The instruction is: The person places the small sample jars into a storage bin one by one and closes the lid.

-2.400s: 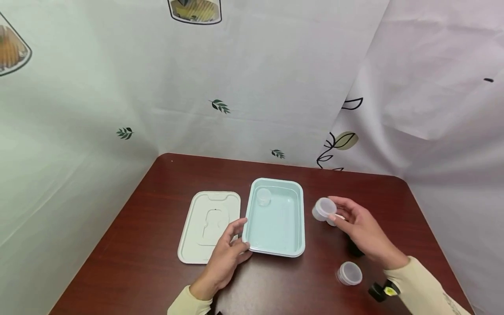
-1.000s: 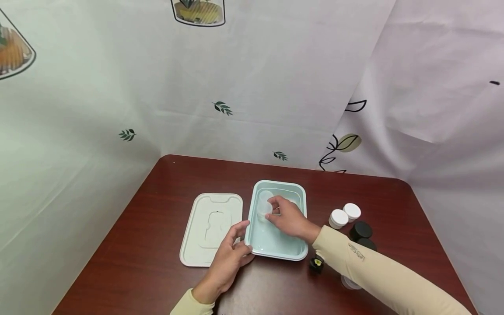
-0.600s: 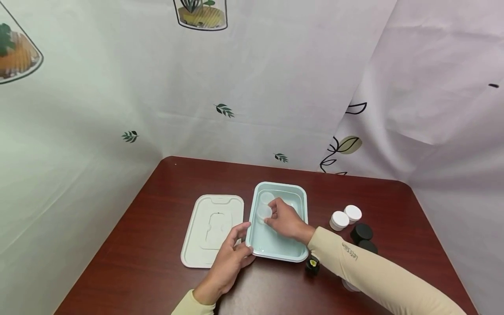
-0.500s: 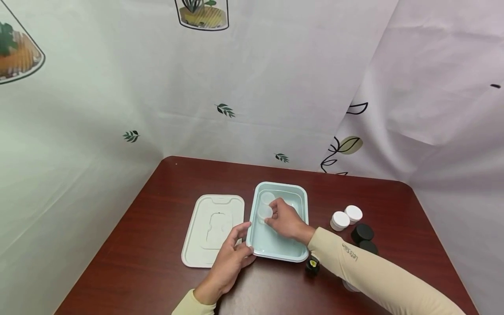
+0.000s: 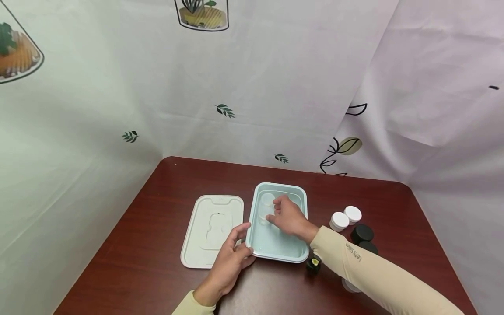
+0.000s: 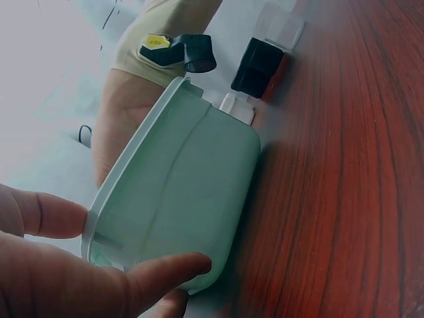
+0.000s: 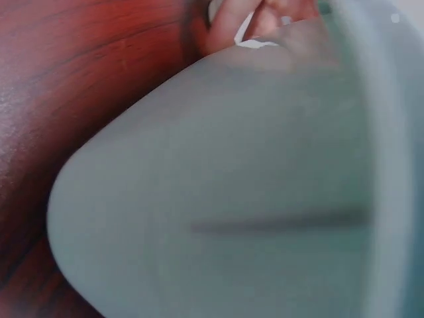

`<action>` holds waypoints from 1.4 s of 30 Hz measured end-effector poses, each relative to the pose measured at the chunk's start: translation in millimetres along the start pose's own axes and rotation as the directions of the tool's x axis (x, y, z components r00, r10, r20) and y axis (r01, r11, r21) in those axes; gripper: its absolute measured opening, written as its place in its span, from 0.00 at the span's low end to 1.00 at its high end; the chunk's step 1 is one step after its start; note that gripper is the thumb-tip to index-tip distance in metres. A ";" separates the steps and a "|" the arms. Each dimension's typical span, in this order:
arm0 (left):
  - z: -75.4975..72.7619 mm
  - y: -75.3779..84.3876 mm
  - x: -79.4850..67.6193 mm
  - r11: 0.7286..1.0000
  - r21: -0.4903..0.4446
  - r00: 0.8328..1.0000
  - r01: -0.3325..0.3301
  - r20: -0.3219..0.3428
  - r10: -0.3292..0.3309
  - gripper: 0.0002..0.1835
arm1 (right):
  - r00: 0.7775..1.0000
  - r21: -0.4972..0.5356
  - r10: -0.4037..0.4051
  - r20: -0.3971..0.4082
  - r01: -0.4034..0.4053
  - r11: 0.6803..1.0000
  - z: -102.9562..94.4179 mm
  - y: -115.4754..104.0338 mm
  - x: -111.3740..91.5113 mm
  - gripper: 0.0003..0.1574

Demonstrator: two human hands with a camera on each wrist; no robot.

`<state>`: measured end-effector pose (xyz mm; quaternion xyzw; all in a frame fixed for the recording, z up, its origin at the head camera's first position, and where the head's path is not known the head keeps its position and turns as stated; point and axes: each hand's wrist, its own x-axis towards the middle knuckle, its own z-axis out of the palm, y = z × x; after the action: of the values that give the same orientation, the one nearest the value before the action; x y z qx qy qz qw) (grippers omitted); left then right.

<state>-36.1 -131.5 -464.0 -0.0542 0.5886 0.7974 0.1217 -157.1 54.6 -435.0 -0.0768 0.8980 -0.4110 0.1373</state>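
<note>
My left hand [image 5: 228,264] holds the near left corner of a light-blue plastic box [image 5: 271,251], thumb and fingers against its rim and outer wall. Inside, two small translucent lidded jars, the far one [image 5: 267,199] and the near one [image 5: 264,213], stand along the left wall. My right hand [image 5: 290,217] is over the box with thumb and fingers parted beside the near jar, pinching nothing. The left wrist view shows my left fingers [image 6: 169,268] along the box's outer wall. The right wrist view is mostly filled by the box wall [image 7: 232,159].
A white lid [image 5: 193,245] lies left of the box. Right of it stand two white-lidded jars [image 5: 339,221], two black jars [image 5: 361,233] and a clear jar [image 5: 350,285] partly under the right sleeve [image 5: 370,262]. The brown table [image 5: 130,249] meets cloth-covered walls.
My right hand carried a translucent jar from the right into the box, set it beside the first one and has just let go. My left hand stays at the box corner.
</note>
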 end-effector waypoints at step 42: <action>0.4 0.4 0.3 1.000 0.011 1.000 0.006 -0.010 -0.005 0.38 | 0.971 0.757 -0.134 -0.200 0.240 0.608 -145.3 120.5 -153.2 0.28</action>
<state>-36.5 -131.2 -463.6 -0.0592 0.5935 0.7935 0.1212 -59.5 275.6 -407.6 -0.0780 0.6270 -0.7730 0.0575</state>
